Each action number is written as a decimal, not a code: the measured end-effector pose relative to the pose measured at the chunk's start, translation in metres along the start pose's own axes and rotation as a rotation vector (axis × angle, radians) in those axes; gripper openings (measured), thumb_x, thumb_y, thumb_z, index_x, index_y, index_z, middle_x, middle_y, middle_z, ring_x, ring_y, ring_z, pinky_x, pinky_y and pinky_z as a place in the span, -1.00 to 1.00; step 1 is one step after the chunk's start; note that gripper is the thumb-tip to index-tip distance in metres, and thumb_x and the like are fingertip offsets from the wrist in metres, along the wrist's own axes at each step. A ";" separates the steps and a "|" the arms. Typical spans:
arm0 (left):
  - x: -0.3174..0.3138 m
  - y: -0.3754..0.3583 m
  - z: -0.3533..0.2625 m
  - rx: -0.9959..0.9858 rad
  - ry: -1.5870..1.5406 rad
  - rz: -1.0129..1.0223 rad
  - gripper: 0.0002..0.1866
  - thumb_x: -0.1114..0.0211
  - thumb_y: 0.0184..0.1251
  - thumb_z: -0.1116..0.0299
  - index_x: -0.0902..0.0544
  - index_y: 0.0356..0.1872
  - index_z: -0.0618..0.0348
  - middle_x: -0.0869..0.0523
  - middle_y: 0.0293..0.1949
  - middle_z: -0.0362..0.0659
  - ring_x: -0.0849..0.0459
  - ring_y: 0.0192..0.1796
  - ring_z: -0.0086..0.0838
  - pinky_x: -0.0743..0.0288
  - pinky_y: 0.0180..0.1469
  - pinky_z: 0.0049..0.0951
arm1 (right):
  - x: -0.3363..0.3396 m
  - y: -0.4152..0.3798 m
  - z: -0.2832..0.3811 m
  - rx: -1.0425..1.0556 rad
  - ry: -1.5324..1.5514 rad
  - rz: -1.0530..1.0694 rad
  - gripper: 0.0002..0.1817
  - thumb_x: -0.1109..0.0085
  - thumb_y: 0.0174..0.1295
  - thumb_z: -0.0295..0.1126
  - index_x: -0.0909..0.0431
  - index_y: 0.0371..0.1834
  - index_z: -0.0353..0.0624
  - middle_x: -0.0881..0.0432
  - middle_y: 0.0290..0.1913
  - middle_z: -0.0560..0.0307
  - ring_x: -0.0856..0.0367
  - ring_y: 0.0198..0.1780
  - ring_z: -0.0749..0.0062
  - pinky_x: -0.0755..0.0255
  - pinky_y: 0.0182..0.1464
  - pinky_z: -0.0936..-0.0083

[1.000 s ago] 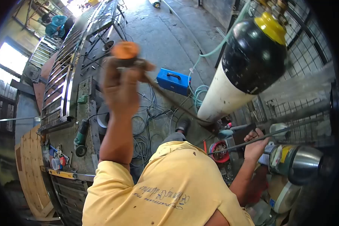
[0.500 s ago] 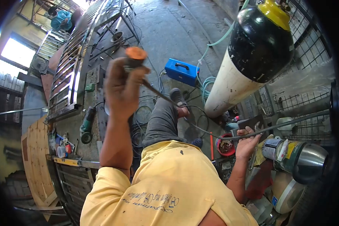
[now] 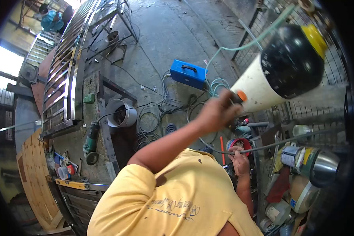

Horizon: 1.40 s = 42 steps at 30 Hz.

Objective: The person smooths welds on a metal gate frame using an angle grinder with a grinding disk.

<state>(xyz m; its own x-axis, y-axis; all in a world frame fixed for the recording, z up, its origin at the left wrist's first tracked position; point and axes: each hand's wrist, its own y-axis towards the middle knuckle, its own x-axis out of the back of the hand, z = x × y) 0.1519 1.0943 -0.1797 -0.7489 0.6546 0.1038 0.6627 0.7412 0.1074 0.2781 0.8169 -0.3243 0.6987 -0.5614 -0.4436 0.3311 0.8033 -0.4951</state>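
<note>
Black cable [image 3: 281, 144] runs across the right half of the frame, from the middle right edge to the person's right hand [image 3: 240, 161] at lower centre-right, then on in a slack curve leftward and up toward the middle. Part of that curve passes near or behind the left forearm, so its whole path cannot be traced. A dark, orange-topped fitting [image 3: 242, 95] sits just right of the centre of the frame, gripped by the left hand [image 3: 216, 112]; its fingers are wrapped around the body, with the orange face showing beyond them. The right fingers are curled about the cable, though how tightly cannot be told.

The step in hand looks like handling the cable with both hands, one on the fitting and one on the length. The left hand appears in front of the white part of a gas cylinder [image 3: 259, 74]; whether they touch is unclear. Below it, the right hand is beside a red bucket [image 3: 247, 143] and a red rod [image 3: 222, 149].

The next move seems to call for a firm left grip, a right hand that guides the slack, and care that the curve does not snag on the bucket or rod.
</note>
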 end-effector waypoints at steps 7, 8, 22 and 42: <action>-0.032 -0.061 0.128 0.255 0.048 0.482 -0.51 -0.30 0.41 0.02 -0.51 0.10 0.23 -0.74 -0.19 0.17 -0.72 -0.10 0.14 -0.53 -0.07 -0.02 | -0.111 0.006 0.041 0.051 -0.169 0.176 -0.54 -0.05 0.27 -0.54 -0.40 0.27 -0.25 -0.56 0.15 -0.02 -0.61 0.17 0.19 -0.47 0.31 0.17; -0.030 -0.066 0.141 0.283 0.023 0.529 -0.52 -0.27 0.43 0.00 -0.53 0.07 0.25 -0.75 -0.19 0.16 -0.72 -0.10 0.12 -0.53 -0.06 -0.02 | -0.114 0.005 0.042 0.053 -0.273 0.108 -0.54 -0.05 0.27 -0.55 -0.40 0.27 -0.25 -0.56 0.13 0.01 -0.60 0.16 0.21 -0.46 0.32 0.19; -0.042 -0.092 0.129 0.466 0.129 0.163 -0.48 -0.22 0.38 -0.02 -0.69 -0.19 0.40 -0.76 -0.22 0.24 -0.76 -0.11 0.09 -0.58 -0.03 -0.07 | -0.086 0.030 -0.026 0.461 -0.681 -0.011 -0.03 -0.26 0.33 -0.61 0.26 0.64 -0.19 -0.21 0.32 0.06 -0.41 0.29 0.31 -0.43 0.29 0.36; -0.100 -0.172 0.123 0.237 0.108 -0.142 -0.47 -0.18 0.46 -0.11 -0.68 -0.01 0.23 -0.74 -0.01 0.08 -0.70 0.05 -0.08 -0.52 0.13 -0.13 | -0.128 -0.124 0.067 -0.178 -0.182 0.500 -0.36 -0.16 0.31 -0.49 -0.20 0.46 -0.15 -0.54 -0.40 0.04 -0.55 -0.42 0.33 -0.58 -0.17 0.34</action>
<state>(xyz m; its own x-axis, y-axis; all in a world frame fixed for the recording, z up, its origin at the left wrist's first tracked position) 0.1116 0.9196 -0.3304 -0.8207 0.5312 0.2105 0.5216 0.8469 -0.1037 0.1902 0.8025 -0.1566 0.8464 -0.0651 -0.5285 -0.1696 0.9079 -0.3834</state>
